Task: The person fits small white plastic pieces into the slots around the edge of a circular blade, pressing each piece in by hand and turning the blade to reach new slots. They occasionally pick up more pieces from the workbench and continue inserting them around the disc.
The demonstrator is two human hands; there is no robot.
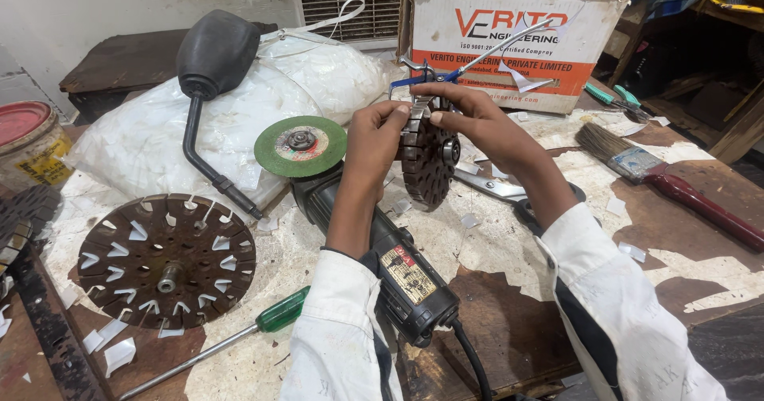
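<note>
Above the worn workbench (509, 321), near its middle: a small dark slotted wheel (428, 162), held upright on edge between both hands. Left hand (376, 142) closed on the wheel's left rim, fingers wrapped over the toothed edge. Right hand (476, 118) clamped on the top and right side, thumb pressing the upper rim, fingertips curled over it. Both sleeves white.

Directly under the wheel and the left forearm: a black angle grinder (394, 266) lying on the bench, with a green grinding disc (301, 146) at its head and a cable leaving toward the bottom edge. Behind the right wrist: scissors (497, 188), partly hidden.

To the left, flat on the bench: a bigger dark slotted disc (167, 260) with white slips stuck in its slots. Just beside it, lower: a screwdriver with green handle (239, 333). Behind, on a white plastic bag (239, 107): a black vehicle mirror (211, 59) on a bent stem.

At the right: a paintbrush with red handle (664, 180). At the back: an open cardboard box (509, 35). At the far left edge: a tin with red lid (28, 138). Small white paper scraps (469, 220) scattered around.
</note>
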